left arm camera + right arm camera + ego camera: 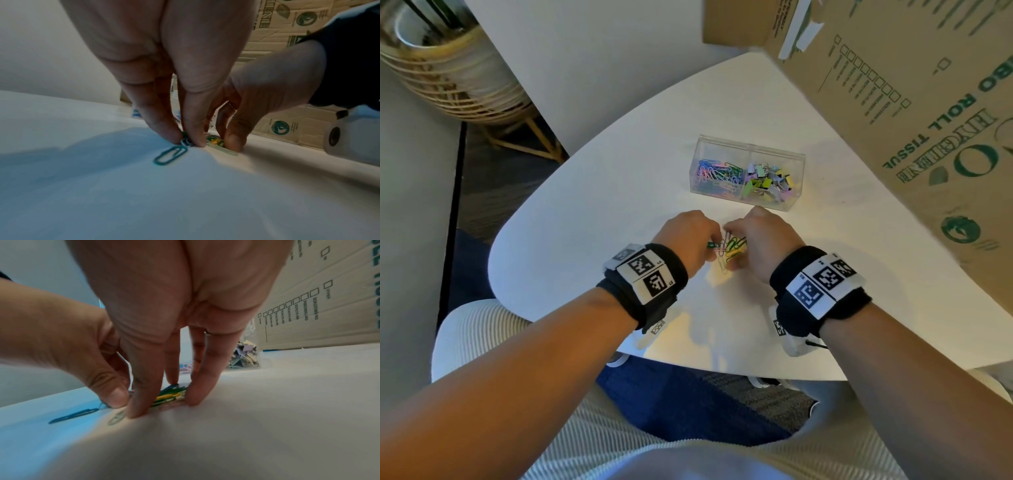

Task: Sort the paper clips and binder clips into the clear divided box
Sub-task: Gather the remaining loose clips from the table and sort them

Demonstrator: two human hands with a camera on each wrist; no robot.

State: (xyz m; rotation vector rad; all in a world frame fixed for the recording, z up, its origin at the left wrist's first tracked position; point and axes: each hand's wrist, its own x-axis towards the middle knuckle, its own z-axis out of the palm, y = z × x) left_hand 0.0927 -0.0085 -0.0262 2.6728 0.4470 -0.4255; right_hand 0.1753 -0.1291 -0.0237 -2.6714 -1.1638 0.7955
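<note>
Gathering the last loose paper clips. At far left on the white table (592, 192) a single teal paper clip (170, 156) lies flat, trailing just outside the left hand (688, 236), whose thumb and forefinger (162, 129) are drawn narrow and pinch a small cluster of linked clips against the tabletop. Beside it, nearly touching, the right hand (763, 240) stands with its fingers (141, 402) straight and set down around a small heap of green and yellow paper clips (168, 395), corralling rather than gripping them. Beyond both hands stands the clear divided box (780, 202): its left compartment holds paper clips (717, 174), its right compartment binder clips (768, 181); no binder clips are visible loose on the table. Judged from this arrangement, the step goes best if the two hands sweep the heap together before lifting, since flat wire clips resist a direct pinch; sliding a fingertip under one end should raise it. The trailing teal clip may be left behind if not hooked in. The lifted bundle belongs in the left compartment, released low over the wall so none bounce across the divider. A large cardboard carton (914, 113) stands at right.
</note>
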